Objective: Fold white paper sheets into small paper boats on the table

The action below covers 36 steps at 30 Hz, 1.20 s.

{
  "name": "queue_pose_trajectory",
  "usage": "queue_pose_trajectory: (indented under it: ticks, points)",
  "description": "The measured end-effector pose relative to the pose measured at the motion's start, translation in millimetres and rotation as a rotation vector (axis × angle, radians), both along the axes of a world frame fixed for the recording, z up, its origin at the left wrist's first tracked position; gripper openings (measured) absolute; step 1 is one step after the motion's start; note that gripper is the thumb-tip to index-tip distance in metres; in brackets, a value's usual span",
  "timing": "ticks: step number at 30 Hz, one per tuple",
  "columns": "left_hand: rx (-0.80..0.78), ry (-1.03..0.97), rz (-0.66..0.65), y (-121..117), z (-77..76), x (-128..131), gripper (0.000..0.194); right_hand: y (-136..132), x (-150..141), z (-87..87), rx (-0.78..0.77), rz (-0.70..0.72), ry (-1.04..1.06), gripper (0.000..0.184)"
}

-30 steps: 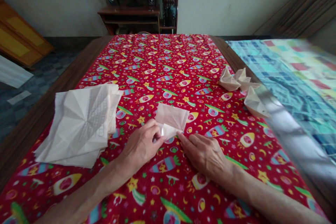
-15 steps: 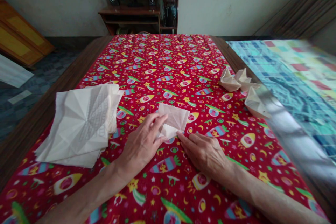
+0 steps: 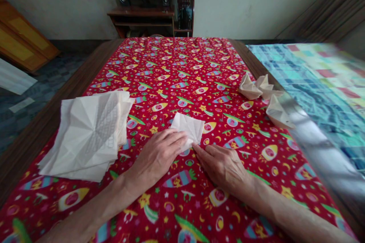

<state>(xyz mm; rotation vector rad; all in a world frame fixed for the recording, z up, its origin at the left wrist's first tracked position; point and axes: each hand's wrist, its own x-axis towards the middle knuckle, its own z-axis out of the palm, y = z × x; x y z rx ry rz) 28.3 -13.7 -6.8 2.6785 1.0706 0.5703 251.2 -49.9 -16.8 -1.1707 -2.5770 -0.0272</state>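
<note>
Reading left to right: stack [image 3: 85,133] of creased white paper, well apart from your left hand [image 3: 162,148]. Looks thin and loose-edged, so likely to slide if bumped.

Small folded sheet [image 3: 190,124] lies flat on the red cloth [image 3: 159,205], mid-worktop [image 3: 76,78], its left part under your left hand. Expect near-zero weight, soft panels, a bit more stiffness along the creases. Probably skids on the cloth unless pinned; a hard drag could wrinkle or tear it. Best hold: left side under flat fingers, near corner pinned by one fingertip. Far and right edges are bare, so you could pinch there too, lightly.

Left pose: palm down, arm in from near left, fingers close together and laid over the sheet. No pinch visible; thumb can't be made out.

Right pose: your right hand [image 3: 224,163] comes in from near right, index stretched, tip at the sheet's near corner, other fingers curled. Thumb's hidden; can't tell if it's pinching.

Far right: three folded shapes [image 3: 250,88] by the worktop edge, well apart from your right hand. They look hollow, likely crushable; take them low, not by the points.
</note>
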Motion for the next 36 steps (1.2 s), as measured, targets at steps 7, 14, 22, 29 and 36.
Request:
queue_pose_trajectory:
  ticks: [7,14,22,29,36]
  points:
    - [-0.073,-0.103,0.317,-0.5,-1.1,2.3,0.018,-0.7,0.0,-0.6,0.01,-0.014,0.004,0.03]
    - [-0.06,0.003,0.304,-6.7,-0.1,8.1,0.027,-0.4,0.3,-0.5,0.006,-0.014,0.015,0.032]
    - [-0.071,0.047,0.293,-4.5,-1.3,8.0,0.025,-1.3,0.4,-2.4,0.018,-0.022,0.022,0.032]
    - [-0.058,0.078,0.284,-4.0,1.1,7.7,0.024,-2.0,0.8,-2.3,0.008,-0.018,0.018,0.032]
    - [-0.04,0.11,0.277,-4.3,2.8,7.5,0.023,-0.2,0.5,-0.8,0.017,-0.023,0.014,0.032]
